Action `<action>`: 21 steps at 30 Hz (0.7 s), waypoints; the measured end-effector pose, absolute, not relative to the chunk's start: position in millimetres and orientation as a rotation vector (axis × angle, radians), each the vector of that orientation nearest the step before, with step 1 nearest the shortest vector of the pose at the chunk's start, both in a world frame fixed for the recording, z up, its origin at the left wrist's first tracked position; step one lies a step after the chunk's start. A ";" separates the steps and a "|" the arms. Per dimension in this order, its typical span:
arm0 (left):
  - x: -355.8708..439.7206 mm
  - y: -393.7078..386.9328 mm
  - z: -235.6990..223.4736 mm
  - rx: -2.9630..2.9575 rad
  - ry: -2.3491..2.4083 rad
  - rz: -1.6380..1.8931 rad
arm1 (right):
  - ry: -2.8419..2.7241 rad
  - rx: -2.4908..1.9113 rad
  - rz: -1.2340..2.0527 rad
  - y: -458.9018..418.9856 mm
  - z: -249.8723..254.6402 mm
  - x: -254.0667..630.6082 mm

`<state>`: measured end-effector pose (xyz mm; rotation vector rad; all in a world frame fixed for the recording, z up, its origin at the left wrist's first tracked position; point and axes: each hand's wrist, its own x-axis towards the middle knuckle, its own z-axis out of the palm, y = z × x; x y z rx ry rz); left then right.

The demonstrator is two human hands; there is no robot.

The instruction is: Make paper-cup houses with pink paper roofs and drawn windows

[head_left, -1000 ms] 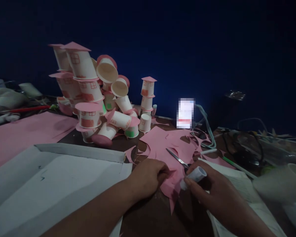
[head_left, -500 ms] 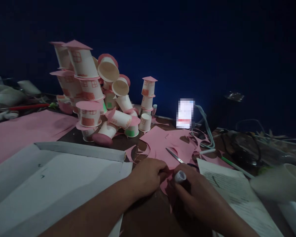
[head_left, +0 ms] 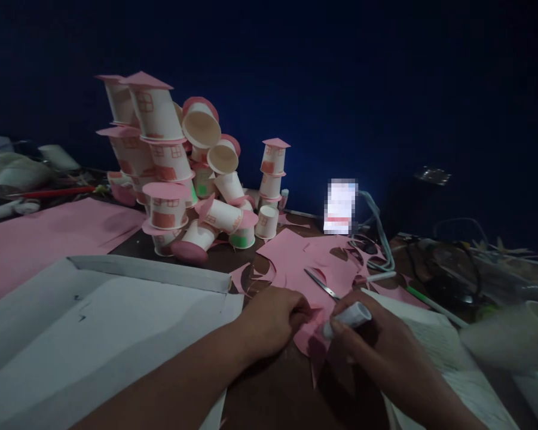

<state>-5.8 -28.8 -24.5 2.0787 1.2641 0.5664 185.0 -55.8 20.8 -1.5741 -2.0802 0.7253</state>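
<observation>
In the head view my right hand (head_left: 372, 334) grips a white glue stick (head_left: 350, 318), which leans with its lower end at a small piece of pink paper (head_left: 310, 344). My left hand (head_left: 273, 319) is closed on that paper's left edge, fingertips pinched and partly hidden. Beyond my hands lie scissors (head_left: 321, 283), blades pointing away to the left, on a spread of pink paper scraps (head_left: 284, 254). A printed sheet (head_left: 430, 340) lies just right of my right hand.
Paper cups with pink cone roofs (head_left: 164, 113) stand stacked and tumbled at back left; a slim cup tower (head_left: 272, 173) rises beside them. A white box lid (head_left: 147, 269) is at left. A lit phone (head_left: 339, 206) leans at the back, and a paper cup (head_left: 511, 334) lies right.
My right hand has shifted to the right, and the glue stick has tilted over from nearly end-on, exposing more pink paper. My left hand stays in place. The view has turned slightly.
</observation>
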 end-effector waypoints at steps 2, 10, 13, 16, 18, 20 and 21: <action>-5.8 -28.7 -23.3 2.082 1.269 0.560 | -2.079 -1.572 0.734 -55.1 17.8 183.1; -6.0 -28.2 -22.6 2.054 1.264 0.577 | -2.251 -1.479 0.627 -51.5 -5.1 172.4; -6.3 -28.7 -22.2 2.055 1.260 0.571 | -2.259 -1.527 0.496 -50.2 -10.3 172.4; -6.1 -28.6 -21.3 2.063 1.255 0.576 | -2.244 -1.541 0.472 -50.3 -8.4 176.1; -5.7 -28.1 -21.5 2.062 1.265 0.583 | -2.168 -1.556 0.523 -51.4 -3.8 178.9; -5.3 -27.4 -22.5 2.049 1.274 0.578 | -2.070 -1.564 0.575 -52.7 0.3 179.8; -5.3 -27.1 -23.0 2.045 1.271 0.576 | -2.051 -1.558 0.593 -53.1 1.1 179.1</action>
